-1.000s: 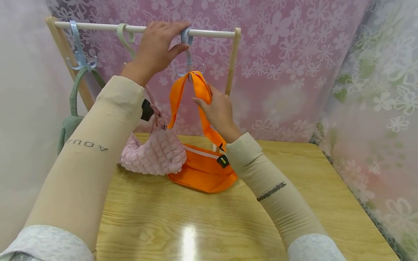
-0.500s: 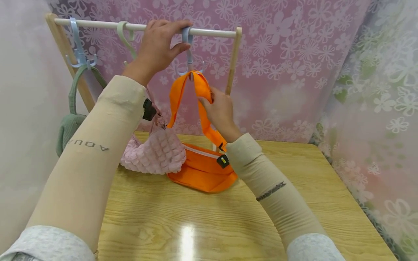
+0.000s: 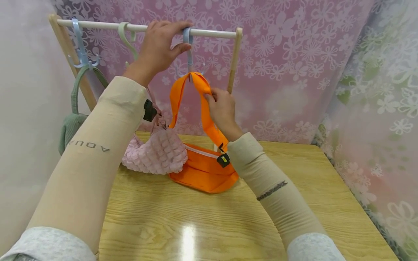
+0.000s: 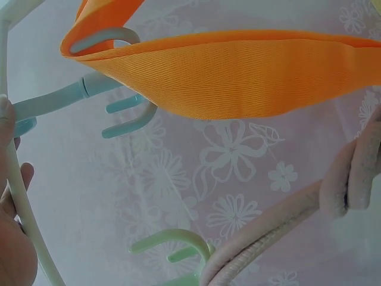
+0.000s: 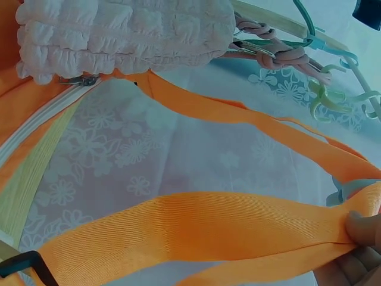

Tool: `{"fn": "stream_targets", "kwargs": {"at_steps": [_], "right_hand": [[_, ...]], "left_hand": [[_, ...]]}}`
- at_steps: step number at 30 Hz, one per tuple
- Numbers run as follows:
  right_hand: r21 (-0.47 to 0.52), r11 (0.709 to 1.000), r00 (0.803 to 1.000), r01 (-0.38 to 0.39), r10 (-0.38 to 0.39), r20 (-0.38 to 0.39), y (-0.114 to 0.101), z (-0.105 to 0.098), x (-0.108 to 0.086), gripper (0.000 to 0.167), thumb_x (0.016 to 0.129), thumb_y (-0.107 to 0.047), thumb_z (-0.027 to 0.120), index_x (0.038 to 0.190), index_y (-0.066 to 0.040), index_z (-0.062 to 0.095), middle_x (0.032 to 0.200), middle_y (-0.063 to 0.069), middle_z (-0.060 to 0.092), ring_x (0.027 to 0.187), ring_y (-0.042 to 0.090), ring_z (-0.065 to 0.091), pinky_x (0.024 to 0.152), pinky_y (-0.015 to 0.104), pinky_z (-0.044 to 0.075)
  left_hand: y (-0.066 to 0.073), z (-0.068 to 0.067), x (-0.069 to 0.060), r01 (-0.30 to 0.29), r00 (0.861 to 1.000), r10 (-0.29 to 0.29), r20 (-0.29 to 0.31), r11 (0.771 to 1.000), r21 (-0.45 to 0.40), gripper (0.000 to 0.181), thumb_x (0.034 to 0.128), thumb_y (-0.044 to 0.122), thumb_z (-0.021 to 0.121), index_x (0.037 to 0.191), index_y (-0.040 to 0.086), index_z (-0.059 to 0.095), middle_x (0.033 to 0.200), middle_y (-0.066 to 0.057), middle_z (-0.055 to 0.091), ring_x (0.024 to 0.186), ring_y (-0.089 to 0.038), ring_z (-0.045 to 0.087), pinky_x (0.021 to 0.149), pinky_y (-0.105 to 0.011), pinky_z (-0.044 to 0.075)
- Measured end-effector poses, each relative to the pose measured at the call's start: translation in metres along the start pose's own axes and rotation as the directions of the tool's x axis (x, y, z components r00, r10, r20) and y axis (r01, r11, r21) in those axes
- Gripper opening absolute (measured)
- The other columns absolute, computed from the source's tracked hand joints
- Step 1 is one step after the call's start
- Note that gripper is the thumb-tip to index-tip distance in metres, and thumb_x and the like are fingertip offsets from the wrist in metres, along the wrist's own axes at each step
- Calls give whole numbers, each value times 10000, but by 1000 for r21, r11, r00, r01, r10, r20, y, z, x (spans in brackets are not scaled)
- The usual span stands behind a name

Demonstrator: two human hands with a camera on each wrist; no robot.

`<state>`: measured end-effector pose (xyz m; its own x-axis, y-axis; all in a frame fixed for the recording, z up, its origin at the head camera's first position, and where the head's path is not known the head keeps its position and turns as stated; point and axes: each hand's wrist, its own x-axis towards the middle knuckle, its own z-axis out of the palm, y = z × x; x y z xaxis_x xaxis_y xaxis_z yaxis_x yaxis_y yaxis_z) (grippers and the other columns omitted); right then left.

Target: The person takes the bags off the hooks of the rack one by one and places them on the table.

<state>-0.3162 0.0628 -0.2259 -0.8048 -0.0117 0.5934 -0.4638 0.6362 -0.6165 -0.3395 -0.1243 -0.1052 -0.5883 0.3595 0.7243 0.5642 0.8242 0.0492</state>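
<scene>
My left hand [image 3: 160,47] holds onto the white rail [image 3: 215,33], finger and thumb at the top of a light blue multi-prong hook [image 3: 189,58]. From that hook hangs the strap [image 3: 176,96] of an orange waist bag [image 3: 205,175], whose body sits on the table, slightly tilted. Lower on the strap's right side, my right hand [image 3: 224,110] pinches the webbing between thumb and curled fingers. In the left wrist view the strap [image 4: 238,74] loops over one prong. The right wrist view shows the thumb on the strap [image 5: 196,223]; most of that hand is cut off.
Left of the orange bag, a pink quilted bag [image 3: 160,152] hangs partly behind my left arm. A green hook [image 3: 126,41] and another blue hook [image 3: 79,47] with a green bag [image 3: 72,127] are further left. A wooden post [image 3: 234,61] supports the rail's right end.
My right hand's fingers and thumb have closed together on the orange strap, and the hand has shifted slightly right. My left hand stays at the rail and hook.
</scene>
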Motion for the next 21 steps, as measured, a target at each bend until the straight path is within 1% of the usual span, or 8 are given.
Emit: {"fn": "stream_targets", "kwargs": {"at_steps": [5,9,13,16,19,21], "right_hand": [[28,1000,1000,-12,12,-15,0,-1,2,267,958,-226,623,1131,-51,728,959,96,737,666,178,615,579,251,467],[39,999,1000,-7,8,-29,-1,-3,3,261,957,-230,622,1116,-55,733,907,92,731,618,181,556,537,240,409],[32,999,999,4,-3,-37,-1,-4,4,260,959,-238,619,1096,-54,740,837,88,712,572,188,482,511,243,353],[37,999,999,20,-19,-39,-2,-5,5,261,963,-242,617,1084,-48,743,808,88,698,562,191,461,511,244,344],[53,998,999,24,-22,-43,-4,-6,7,264,964,-250,616,1084,-53,745,847,78,712,588,173,498,530,233,373],[67,997,999,24,-21,-44,-5,-8,9,267,963,-251,617,1089,-55,746,888,76,725,622,162,543,555,226,413]], "left_hand": [[0,-1,0,-8,1000,8,-9,1000,3,513,938,369,603,1412,189,527,1284,-35,639,1245,-270,490,1131,-326,232],[0,0,1,-18,1000,18,-11,1000,-1,514,941,364,598,1413,177,524,1284,-40,638,1250,-271,489,1142,-323,217],[0,0,1,-12,1000,12,-7,1000,-4,515,944,357,596,1420,176,517,1314,-29,620,1267,-266,475,1158,-317,189],[-1,0,0,-6,1000,6,-14,1000,4,512,946,357,595,1419,177,519,1322,-30,615,1269,-269,473,1162,-321,182],[0,0,0,-6,1000,6,-19,1000,2,512,944,358,598,1414,171,523,1316,-35,619,1261,-276,479,1156,-329,194],[0,0,0,-11,1000,11,-20,1000,-2,511,943,363,599,1411,170,527,1313,-32,622,1255,-278,483,1150,-330,205]]}}
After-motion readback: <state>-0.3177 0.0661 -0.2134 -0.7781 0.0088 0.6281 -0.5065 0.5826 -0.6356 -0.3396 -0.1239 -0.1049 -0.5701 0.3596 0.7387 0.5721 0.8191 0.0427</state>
